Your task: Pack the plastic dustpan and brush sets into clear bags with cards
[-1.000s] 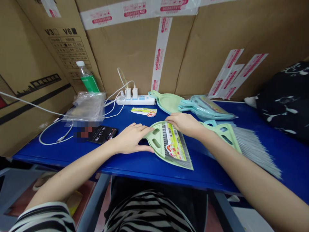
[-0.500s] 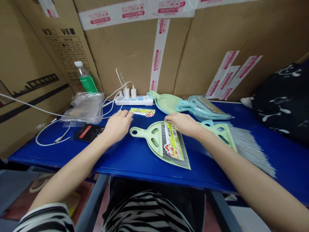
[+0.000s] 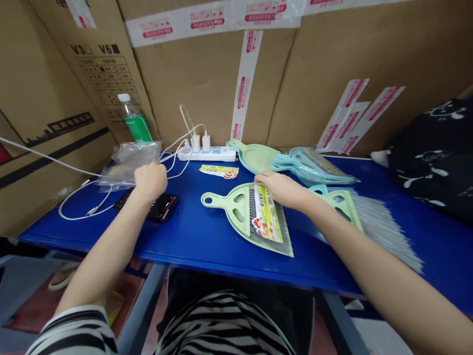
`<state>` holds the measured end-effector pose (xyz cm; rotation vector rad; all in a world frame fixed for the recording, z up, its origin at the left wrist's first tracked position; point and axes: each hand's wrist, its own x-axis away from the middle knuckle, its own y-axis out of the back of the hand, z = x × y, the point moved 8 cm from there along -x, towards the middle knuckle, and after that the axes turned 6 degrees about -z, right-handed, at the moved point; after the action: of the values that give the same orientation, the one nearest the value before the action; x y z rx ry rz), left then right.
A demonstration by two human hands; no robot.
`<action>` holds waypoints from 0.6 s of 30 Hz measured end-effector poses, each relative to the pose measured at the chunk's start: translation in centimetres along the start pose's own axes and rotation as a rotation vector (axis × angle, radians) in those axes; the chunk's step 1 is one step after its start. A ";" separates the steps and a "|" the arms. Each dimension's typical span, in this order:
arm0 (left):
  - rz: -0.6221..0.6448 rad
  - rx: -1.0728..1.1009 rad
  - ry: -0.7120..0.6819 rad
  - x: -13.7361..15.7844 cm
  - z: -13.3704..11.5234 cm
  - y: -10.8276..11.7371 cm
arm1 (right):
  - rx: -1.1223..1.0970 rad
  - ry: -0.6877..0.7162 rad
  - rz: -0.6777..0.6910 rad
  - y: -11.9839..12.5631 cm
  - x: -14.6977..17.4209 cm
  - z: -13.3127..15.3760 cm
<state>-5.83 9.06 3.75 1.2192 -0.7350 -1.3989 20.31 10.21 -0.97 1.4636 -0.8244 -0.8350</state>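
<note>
My left hand (image 3: 151, 181) is closed at the near right edge of a crumpled clear plastic bag (image 3: 127, 160), its fingertips curled down and partly hidden. Beneath my left wrist lies a black phone (image 3: 164, 207). My right hand (image 3: 275, 186) grips the far edge of a light green dustpan (image 3: 232, 212). Nested in that dustpan is a small brush with grey bristles (image 3: 278, 212), under a yellow and white card label (image 3: 266, 214). Its handle points left.
Behind are a loose label (image 3: 219, 171), a white power strip (image 3: 210, 154), another green dustpan (image 3: 258, 157) and a bagged blue set (image 3: 314, 166). A loose brush (image 3: 380, 227) lies right. A bottle (image 3: 137, 123) stands back left, before cardboard walls (image 3: 207, 84). White cables (image 3: 70, 199) run left.
My left hand has moved left from beside the dustpan handle to the plastic bag, and its fingers have closed. My right hand stays at the dustpan's far edge.
</note>
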 end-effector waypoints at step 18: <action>0.077 0.096 -0.457 4.1 -7.9 -0.4 | -0.276 -0.084 -0.093 1.4 0.3 -2.7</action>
<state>1.99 6.75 0.09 0.9367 -1.1630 -1.6119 22.75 11.23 0.53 1.2363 -0.6762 -1.0432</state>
